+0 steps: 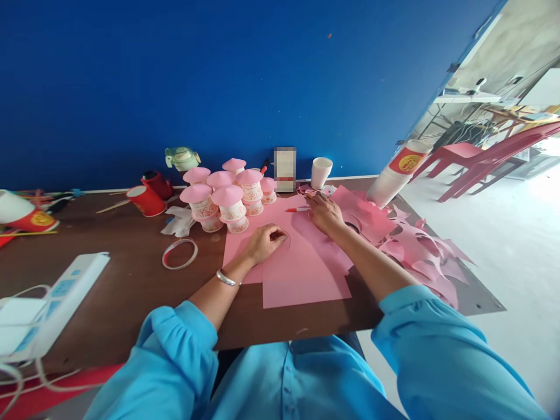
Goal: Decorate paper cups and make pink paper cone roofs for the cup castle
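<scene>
- A white power strip [52, 303] lies at the near left edge of the brown table [131, 280].
- Far left, a red paper cup [26, 217] lies on its side; what it holds cannot be seen.
- Two more red cups [146, 200] lie tipped near the wall, mouths turned away.
- A clear tape ring [179, 253] lies flat beside them.
- Pink-capped cups [227, 195] stand stacked in a cluster at the far middle.
- The left hand [265, 242] rests on the pink paper [297, 274], fingers curled in, pressing on a drawn circle; whether it grips anything cannot be told.
- The right hand [326, 213] lies flat on the paper, fingers spread, just beside a red marker [297, 209].
- A white cup [321, 172] stands upright by the wall, contents hidden.
- A stack of cups [396, 172] lies tilted at far right, above pink scraps [420, 251].
</scene>
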Motion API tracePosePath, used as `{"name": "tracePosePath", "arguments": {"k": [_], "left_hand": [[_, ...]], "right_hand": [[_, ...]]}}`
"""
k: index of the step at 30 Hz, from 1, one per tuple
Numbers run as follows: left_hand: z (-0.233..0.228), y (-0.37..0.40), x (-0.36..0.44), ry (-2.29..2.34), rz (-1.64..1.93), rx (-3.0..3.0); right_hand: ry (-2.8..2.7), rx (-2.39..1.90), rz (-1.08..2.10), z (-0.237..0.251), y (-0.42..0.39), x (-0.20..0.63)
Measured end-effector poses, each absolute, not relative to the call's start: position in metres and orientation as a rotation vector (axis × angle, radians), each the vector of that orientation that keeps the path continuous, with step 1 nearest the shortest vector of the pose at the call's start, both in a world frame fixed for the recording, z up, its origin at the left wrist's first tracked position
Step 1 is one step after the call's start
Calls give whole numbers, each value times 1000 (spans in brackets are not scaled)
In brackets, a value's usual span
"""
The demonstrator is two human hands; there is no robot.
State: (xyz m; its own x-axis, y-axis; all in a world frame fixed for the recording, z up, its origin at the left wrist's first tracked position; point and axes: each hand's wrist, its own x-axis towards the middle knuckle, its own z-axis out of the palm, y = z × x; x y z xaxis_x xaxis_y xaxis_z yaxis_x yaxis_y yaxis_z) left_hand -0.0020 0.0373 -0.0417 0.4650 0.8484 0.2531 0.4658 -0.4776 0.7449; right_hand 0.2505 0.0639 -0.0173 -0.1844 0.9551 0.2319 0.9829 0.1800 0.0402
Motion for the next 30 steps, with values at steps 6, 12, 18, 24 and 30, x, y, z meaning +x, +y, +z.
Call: {"name": "tracePosePath", "arguments": {"k": [6, 12, 18, 24, 30], "left_hand": [[-41, 36, -1, 1074, 835, 2118], [-40, 33, 1, 1097, 813, 2163], [-35, 26, 5, 1093, 750, 2253], [-4, 10, -23, 1159, 609, 2382], [18, -14, -140, 1834, 398, 2475]], "right_hand": [[-2286, -1945, -241, -15, 70, 256], [-2332, -1876, -272, -34, 54, 244], [-2314, -1849, -338, -39, 52, 247], [-2297, -1825, -369, -41, 57, 246], [-2262, -1794, -311, -46, 60, 248]]}}
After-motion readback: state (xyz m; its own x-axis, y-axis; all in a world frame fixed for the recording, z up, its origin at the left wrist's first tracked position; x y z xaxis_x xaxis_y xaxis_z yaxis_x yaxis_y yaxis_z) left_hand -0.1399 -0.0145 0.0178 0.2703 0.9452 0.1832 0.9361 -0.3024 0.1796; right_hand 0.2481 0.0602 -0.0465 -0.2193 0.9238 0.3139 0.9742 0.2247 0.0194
